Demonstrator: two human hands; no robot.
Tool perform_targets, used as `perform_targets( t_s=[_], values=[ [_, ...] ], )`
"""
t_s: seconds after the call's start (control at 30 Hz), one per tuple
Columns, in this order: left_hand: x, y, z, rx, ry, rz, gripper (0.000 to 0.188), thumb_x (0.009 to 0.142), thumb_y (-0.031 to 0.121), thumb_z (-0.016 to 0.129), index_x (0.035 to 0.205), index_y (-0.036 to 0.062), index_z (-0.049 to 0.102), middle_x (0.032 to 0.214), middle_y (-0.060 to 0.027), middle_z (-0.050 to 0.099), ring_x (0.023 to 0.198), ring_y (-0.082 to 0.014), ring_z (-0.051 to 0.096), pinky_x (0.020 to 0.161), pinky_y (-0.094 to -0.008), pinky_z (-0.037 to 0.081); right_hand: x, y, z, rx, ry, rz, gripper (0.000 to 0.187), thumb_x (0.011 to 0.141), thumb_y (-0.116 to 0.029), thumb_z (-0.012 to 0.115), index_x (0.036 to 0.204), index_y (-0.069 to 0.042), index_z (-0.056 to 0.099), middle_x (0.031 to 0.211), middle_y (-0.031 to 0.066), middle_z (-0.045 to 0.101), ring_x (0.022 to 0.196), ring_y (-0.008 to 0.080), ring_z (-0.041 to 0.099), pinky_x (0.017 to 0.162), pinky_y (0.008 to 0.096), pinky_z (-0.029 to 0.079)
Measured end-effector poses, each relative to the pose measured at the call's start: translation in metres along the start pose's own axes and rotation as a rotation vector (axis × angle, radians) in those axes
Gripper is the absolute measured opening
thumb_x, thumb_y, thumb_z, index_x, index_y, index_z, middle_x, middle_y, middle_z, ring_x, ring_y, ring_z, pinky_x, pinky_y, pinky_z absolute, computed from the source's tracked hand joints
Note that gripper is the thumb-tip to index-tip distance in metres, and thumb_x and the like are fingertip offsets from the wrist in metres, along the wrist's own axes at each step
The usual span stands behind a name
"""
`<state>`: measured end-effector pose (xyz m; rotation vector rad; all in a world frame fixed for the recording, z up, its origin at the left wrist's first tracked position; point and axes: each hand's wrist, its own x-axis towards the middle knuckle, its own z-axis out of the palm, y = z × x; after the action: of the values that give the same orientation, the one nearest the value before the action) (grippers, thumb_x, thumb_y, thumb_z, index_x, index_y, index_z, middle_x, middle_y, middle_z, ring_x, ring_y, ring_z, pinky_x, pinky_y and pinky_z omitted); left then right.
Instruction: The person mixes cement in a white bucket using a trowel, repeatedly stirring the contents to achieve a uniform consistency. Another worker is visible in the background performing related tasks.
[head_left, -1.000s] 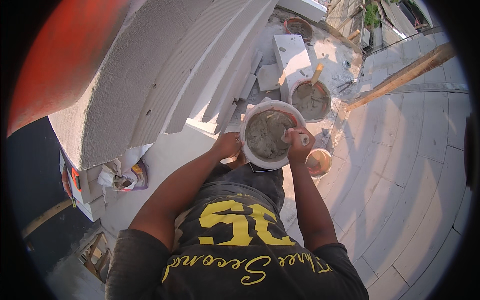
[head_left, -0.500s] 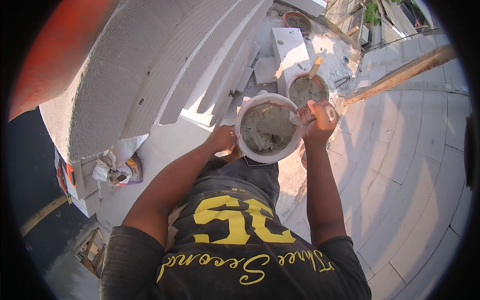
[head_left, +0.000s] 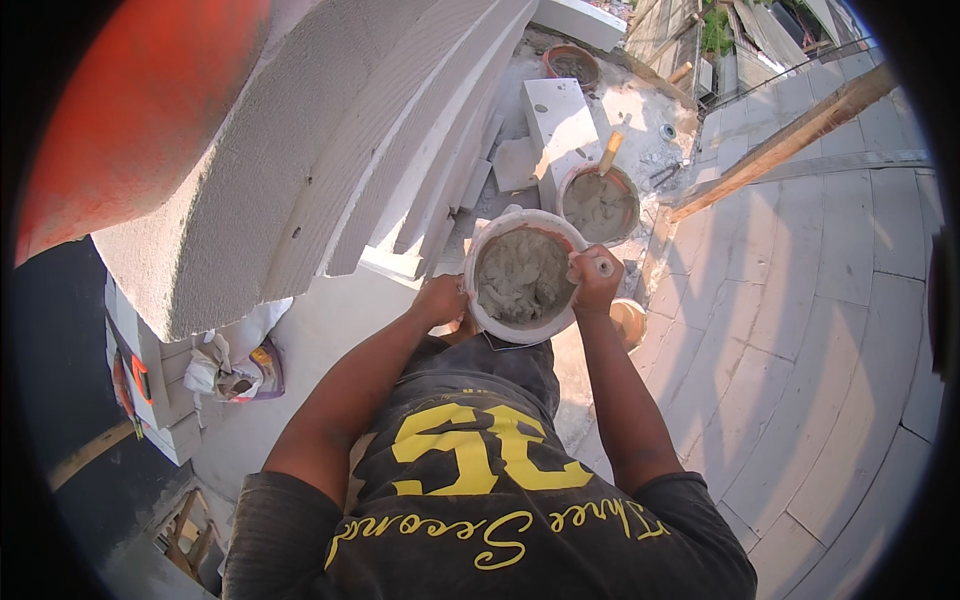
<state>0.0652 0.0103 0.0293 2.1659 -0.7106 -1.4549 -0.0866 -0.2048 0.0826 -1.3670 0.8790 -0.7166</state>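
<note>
A round bucket (head_left: 480,312) with a pale, mortar-smeared rim is held in front of my body. Wet grey mortar (head_left: 522,272) with a rough surface fills much of it. My left hand (head_left: 441,301) is closed on the bucket's left side, its fingertips partly hidden. At the right rim, my right hand (head_left: 596,284) is closed around a trowel handle (head_left: 603,266), whose round end pokes out of the fist. The trowel's blade is not visible now. Just beyond stands a second bucket (head_left: 632,225) of mortar, with a wooden-handled tool (head_left: 610,153) leaning in it.
Pale blocks (head_left: 560,125) lie behind the buckets, and a third bucket (head_left: 571,48) stands farther back. A light block wall (head_left: 300,150) rises at left. On the right, a wooden beam (head_left: 790,140) slants over a block surface (head_left: 800,380). Another container (head_left: 629,322) sits below my right hand.
My right hand has shifted left and down to the bucket's rim. The trowel blade, seen over the mortar before, no longer shows. My left hand stays at the bucket.
</note>
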Motion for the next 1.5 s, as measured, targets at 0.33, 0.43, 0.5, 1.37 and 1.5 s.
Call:
perform_targets(
  t_s=[0.33, 0.43, 0.5, 1.37, 1.5],
  values=[
    [0.019, -0.023, 0.011, 0.084, 0.078, 0.093, 0.043, 0.093, 0.017, 0.06, 0.134, 0.0076, 0.054, 0.081, -0.0117, 0.073, 0.066, -0.0172, 0.07, 0.068, -0.0325, 0.055, -0.015, -0.039, 0.019, 0.235, 0.23, 0.029, 0.014, 0.068, -0.003, 0.066, 0.061, -0.004, 0.055, 0.055, -0.0018, 0.049, 0.048, 0.0087, 0.044, 0.05, 0.0237, 0.034],
    [0.017, -0.025, 0.015, 0.019, 0.081, 0.072, 0.047, 0.093, 0.02, 0.061, 0.138, 0.0076, 0.05, 0.085, -0.0124, 0.073, 0.067, -0.0181, 0.07, 0.07, -0.0323, 0.055, -0.014, -0.047, 0.024, 0.255, 0.207, -0.035, 0.012, 0.069, -0.003, 0.066, 0.063, -0.003, 0.056, 0.056, -0.0011, 0.051, 0.05, 0.0086, 0.046, 0.052, 0.0236, 0.036],
    [0.012, -0.021, 0.017, -0.073, 0.097, 0.052, 0.05, 0.093, 0.021, 0.061, 0.14, 0.0077, 0.047, 0.091, -0.0139, 0.073, 0.07, -0.0187, 0.071, 0.071, -0.032, 0.055, -0.011, -0.053, 0.029, 0.279, 0.204, -0.043, 0.01, 0.07, -0.004, 0.066, 0.064, -0.003, 0.057, 0.057, -0.0005, 0.053, 0.052, 0.0085, 0.047, 0.054, 0.0238, 0.037],
    [-0.323, 0.285, -0.173, -1.115, 1.607, 0.852, 0.077, 0.083, 0.05, 0.068, 0.14, 0.007, 0.039, 0.133, -0.0147, 0.046, 0.131, -0.0257, 0.038, 0.108, -0.0431, 0.028, 0.005, 0.014, -0.02, -0.109, -0.59, -0.096, 0.017, 0.078, -0.017, 0.074, 0.08, -0.003, 0.065, 0.081, 0.0066, 0.062, 0.08, 0.0166, 0.058, 0.08, 0.0323, 0.046],
    [-0.313, 0.306, -0.211, -1.085, 1.836, 0.704, 0.073, 0.078, 0.033, 0.071, 0.137, 0.0052, 0.039, 0.13, -0.0172, 0.044, 0.127, -0.0314, 0.044, 0.107, -0.0516, 0.032, 0.014, -0.013, -0.027, -0.188, -0.635, 0.088, 0.023, 0.079, -0.022, 0.075, 0.083, -0.003, 0.065, 0.073, 0.0003, 0.062, 0.067, 0.0112, 0.058, 0.066, 0.0293, 0.047]
  ],
)
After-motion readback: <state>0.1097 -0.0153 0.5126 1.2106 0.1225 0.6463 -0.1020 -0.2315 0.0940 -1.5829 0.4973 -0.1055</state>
